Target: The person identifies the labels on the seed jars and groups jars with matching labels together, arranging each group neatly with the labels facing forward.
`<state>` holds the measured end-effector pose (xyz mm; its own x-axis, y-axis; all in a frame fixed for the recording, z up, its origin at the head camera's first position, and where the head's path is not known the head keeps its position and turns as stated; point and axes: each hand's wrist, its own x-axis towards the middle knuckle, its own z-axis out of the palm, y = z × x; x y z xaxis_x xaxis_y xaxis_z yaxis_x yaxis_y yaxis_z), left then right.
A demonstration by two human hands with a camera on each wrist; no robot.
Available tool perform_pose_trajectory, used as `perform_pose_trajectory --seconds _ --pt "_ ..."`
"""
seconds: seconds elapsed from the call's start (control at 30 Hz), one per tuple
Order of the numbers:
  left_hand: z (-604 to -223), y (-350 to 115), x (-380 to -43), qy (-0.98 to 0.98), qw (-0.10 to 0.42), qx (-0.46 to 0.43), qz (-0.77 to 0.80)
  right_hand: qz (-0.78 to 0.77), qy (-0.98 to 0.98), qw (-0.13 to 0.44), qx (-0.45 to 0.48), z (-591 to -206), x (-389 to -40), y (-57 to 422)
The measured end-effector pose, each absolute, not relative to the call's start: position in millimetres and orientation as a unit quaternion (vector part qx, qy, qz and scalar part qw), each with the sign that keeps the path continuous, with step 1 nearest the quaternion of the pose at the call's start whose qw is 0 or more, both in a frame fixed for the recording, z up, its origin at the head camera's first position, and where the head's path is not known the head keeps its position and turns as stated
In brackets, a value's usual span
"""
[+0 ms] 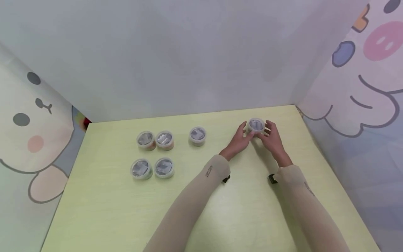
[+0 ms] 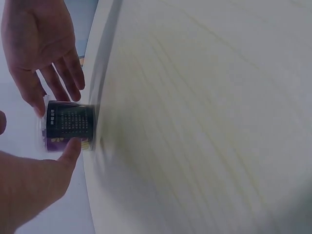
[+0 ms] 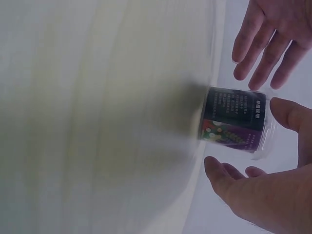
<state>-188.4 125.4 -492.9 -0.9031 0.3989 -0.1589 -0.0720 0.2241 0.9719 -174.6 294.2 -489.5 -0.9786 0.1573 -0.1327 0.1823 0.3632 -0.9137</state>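
Note:
A round plastic tub point(image 1: 256, 124) with a clear lid stands upright at the back right of the table, between both hands. In the left wrist view its dark label point(image 2: 70, 119) shows pale writing and a purple band. My left hand point(image 1: 239, 141) is on its left side, thumb at the front of the tub and the other fingers loosely extended. On the right side, my right hand point(image 1: 274, 140) has its thumb at the lid's edge. The right wrist view shows the fingers point(image 3: 217, 170) of that hand spread apart from the tub's wall.
Several similar lidded tubs stand to the left: a single tub point(image 1: 197, 136), a back pair with one tub point(image 1: 146, 140) beside another point(image 1: 165, 140), and a front pair, one tub point(image 1: 141, 169) beside another point(image 1: 164, 167). The yellowish table point(image 1: 201, 210) meets a pale wall point(image 1: 189, 63) behind.

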Motion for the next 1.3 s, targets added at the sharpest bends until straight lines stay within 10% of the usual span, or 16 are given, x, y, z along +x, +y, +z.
perform_pose_trajectory --seconds 1.3 --pt "-477.2 91.8 -156.3 0.766 0.141 0.106 0.618 -0.562 0.827 0.022 -0.016 -471.2 -149.6 268.0"
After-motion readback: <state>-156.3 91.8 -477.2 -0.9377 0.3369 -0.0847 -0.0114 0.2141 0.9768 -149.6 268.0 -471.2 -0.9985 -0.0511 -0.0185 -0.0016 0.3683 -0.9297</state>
